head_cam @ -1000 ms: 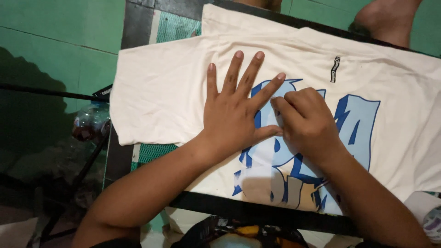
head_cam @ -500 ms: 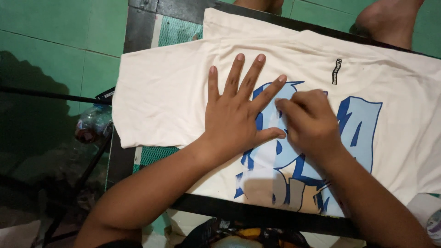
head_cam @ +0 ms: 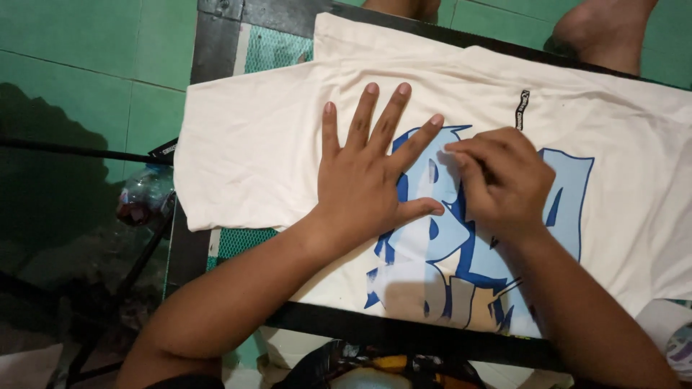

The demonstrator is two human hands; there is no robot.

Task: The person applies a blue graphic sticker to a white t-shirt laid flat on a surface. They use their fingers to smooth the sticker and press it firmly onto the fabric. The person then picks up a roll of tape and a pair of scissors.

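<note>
While left hand (head_cam: 367,180) lies splayed flat on cream shirt (head_cam: 252,144), right hand (head_cam: 501,180), fingertips pinched on blue print (head_cam: 447,238), sits just beside it.

blue print (head_cam: 461,281) – partly hidden under both hands | shirt (head_cam: 252,158) – cut off at right edge

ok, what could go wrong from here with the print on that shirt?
1. The right hand pinches at the blue print with its fingertips; the print might tear or lift unevenly.
2. The left hand lies flat on the shirt, but only beside the print; the far side may wrinkle or shift.
3. The shirt overhangs the table's left edge above a bottle and could slide off.
</note>
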